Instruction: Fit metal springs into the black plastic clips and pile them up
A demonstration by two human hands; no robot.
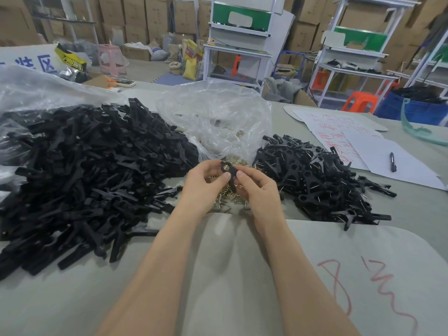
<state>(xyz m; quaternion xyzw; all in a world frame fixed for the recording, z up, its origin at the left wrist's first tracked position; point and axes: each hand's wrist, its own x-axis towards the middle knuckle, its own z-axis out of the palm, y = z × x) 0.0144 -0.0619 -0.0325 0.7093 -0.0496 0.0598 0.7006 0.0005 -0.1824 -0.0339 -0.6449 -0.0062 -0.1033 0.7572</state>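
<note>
Both hands hold one black plastic clip [230,171] above a small heap of brass-coloured metal springs [229,198]. My left hand [206,184] pinches the clip's ring end, where a spring shows in the hole. My right hand [254,186] grips the clip from the right side. A large heap of bare black clips [84,170] spreads over the table on the left. A smaller pile of clips with springs fitted [315,180] lies on the right. The lower part of the held clip is hidden by my fingers.
A crumpled clear plastic bag [215,115] lies behind the springs, another clear bag [36,88] behind the left heap. White sheets with red writing [339,134] and a pen [392,162] lie at the right. Cardboard with red marks [363,275] covers the near table.
</note>
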